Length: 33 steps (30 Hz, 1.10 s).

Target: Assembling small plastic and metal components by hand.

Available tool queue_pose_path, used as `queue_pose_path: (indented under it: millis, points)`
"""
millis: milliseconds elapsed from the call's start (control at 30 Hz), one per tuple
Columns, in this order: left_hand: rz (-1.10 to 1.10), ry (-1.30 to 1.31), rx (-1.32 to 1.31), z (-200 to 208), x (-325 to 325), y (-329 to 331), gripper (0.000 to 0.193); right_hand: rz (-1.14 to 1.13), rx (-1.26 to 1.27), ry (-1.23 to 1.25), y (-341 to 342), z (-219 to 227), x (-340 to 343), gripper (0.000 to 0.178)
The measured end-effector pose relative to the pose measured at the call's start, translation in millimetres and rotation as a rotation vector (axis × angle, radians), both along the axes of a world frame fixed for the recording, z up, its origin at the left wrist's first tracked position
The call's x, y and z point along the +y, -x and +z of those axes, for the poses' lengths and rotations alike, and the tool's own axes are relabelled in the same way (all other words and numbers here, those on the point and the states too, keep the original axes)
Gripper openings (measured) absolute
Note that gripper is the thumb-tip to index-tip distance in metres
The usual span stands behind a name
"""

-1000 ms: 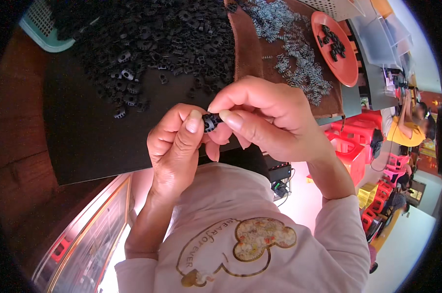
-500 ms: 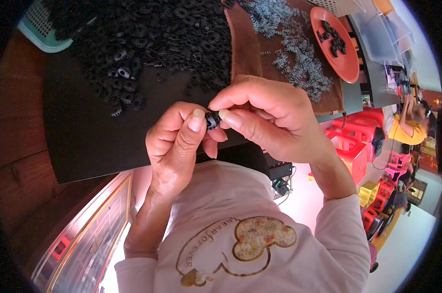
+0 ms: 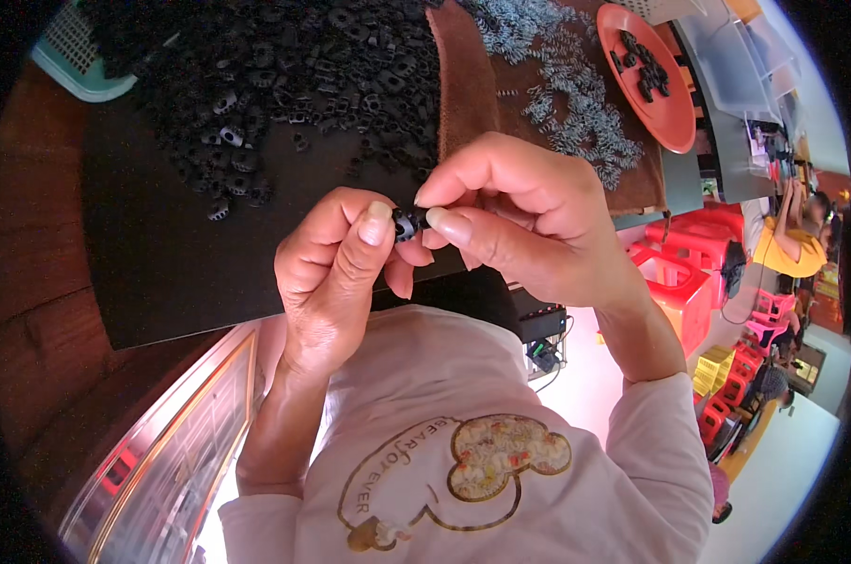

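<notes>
Our left hand (image 3: pixel 327 258) pinches one end of a small black part (image 3: pixel 405 227) between thumb and fingers; our right hand (image 3: pixel 543 226) grips its other end with thumb and forefinger. We hold it above the black mat (image 3: pixel 172 263), where a pile (image 3: pixel 284 75) of loose pieces lies. Rightward, we see springs (image 3: pixel 581 132) on a brown cloth (image 3: pixel 465 94), beside a red plate (image 3: pixel 668 124) bearing dark pieces (image 3: pixel 655 73).

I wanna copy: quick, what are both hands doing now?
Left hand: closed, pinching a small black piece.
Right hand: closed, pinching that piece's right end.
</notes>
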<state>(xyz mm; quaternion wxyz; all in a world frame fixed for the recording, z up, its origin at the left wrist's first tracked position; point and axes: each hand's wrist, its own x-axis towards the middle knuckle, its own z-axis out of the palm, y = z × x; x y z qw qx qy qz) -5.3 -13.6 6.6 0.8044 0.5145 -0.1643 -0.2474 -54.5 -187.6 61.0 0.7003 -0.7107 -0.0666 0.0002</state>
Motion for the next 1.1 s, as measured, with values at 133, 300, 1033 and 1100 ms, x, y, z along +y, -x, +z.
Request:
queue_pose_path:
  millis: [133,300,1033,1100]
  points:
    - [-0.012,-0.044,-0.002,1,0,0,0.025,-0.001,-0.004,0.025,0,-2,-4,0.004]
    - [-0.049,-0.057,-0.030,1,1,-3,0.026,0.020,0.017,0.007,0,-5,-7,0.006]
    - [-0.099,-0.103,0.015,10,1,-2,0.023,0.051,0.171,-0.032,-2,-5,-11,0.005]
    - [-0.132,-0.095,-0.040,7,3,-3,0.024,0.076,0.202,-0.074,-2,-6,-11,0.005]
